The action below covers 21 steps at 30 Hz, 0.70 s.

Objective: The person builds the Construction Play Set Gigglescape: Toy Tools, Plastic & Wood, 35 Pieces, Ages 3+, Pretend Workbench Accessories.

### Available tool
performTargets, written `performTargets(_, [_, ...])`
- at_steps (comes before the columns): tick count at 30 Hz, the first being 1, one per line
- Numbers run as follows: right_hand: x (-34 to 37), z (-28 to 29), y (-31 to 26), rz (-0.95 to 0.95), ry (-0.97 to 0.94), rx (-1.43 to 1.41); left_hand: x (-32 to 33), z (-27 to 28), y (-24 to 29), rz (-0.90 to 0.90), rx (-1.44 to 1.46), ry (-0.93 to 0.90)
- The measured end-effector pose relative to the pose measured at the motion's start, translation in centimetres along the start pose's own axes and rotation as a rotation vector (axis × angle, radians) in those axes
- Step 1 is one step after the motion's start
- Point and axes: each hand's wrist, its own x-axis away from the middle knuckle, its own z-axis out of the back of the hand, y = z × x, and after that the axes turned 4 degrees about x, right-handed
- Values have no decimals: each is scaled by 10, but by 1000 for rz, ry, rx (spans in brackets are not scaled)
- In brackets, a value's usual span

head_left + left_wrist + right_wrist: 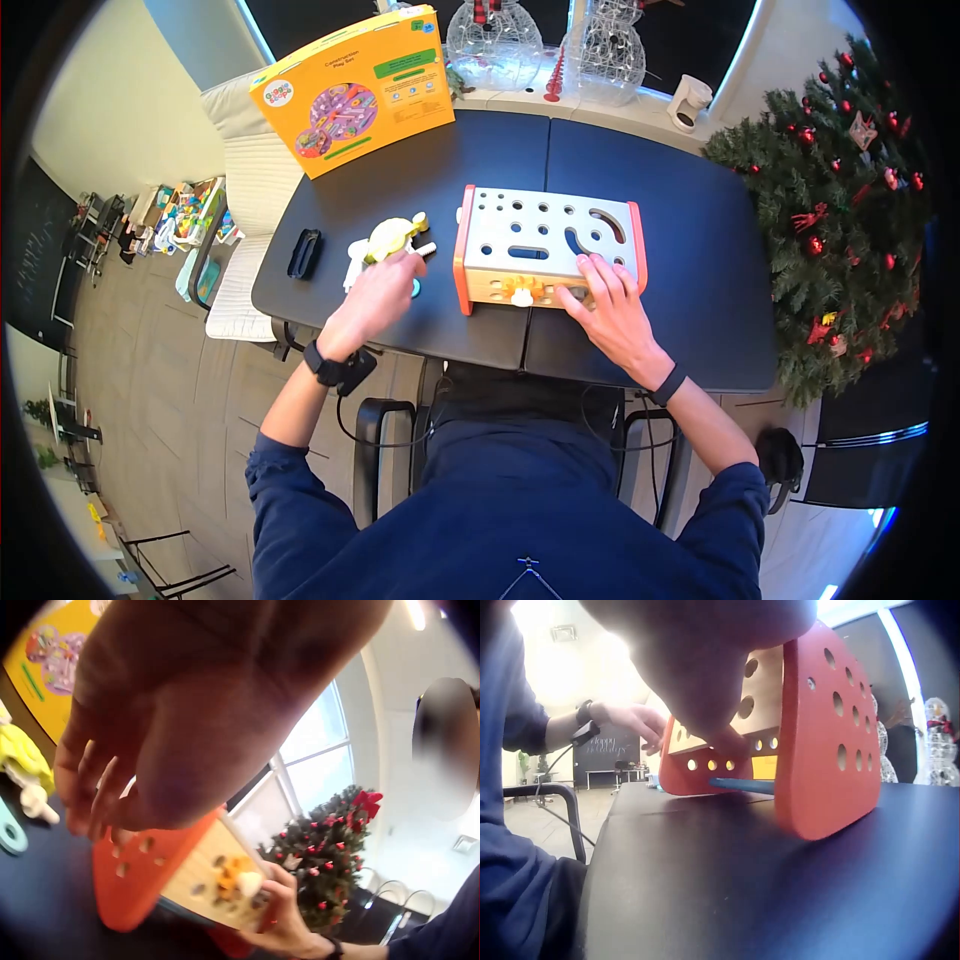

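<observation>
A wooden toy workbench (545, 262) stands on the table, with a white top full of holes and slots and red end panels (832, 727). On its front face sits an orange gear (520, 287) with a white bolt head at its centre. My right hand (610, 310) grips the bench's front right edge, fingers over the top and thumb against the front. To the left, my left hand (378, 298) hangs over a small pile of toy parts, its fingers loosely bent and nothing visible in them. Among these parts are a yellow-green piece (392, 238) and a teal ring-ended piece (11, 829).
At the table's back left stands a yellow play set box (360, 90). A black tray-like object (305, 254) lies near the left edge. Beyond the right side is a decorated Christmas tree (825, 220); wire snowmen (495, 45) stand behind. A blue rod (742, 785) runs low between the bench's end panels.
</observation>
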Motion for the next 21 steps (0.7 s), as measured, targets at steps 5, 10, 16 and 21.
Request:
performTargets(5, [-6, 11, -7, -55, -32, -85, -23, -34, -41, -116, -397, 195])
performTargets(10, [-14, 33, -3, -101, -61, -251, -41, -41, -47, -185, -532, 264])
performTargets(16, [-17, 51, 23, -202, 5, -574, -43, 0, -14, -138, -95, 309])
performTargets(21, [-25, 86, 61, -296, 49, -628, -51, 39, 66, -190, 657, 394])
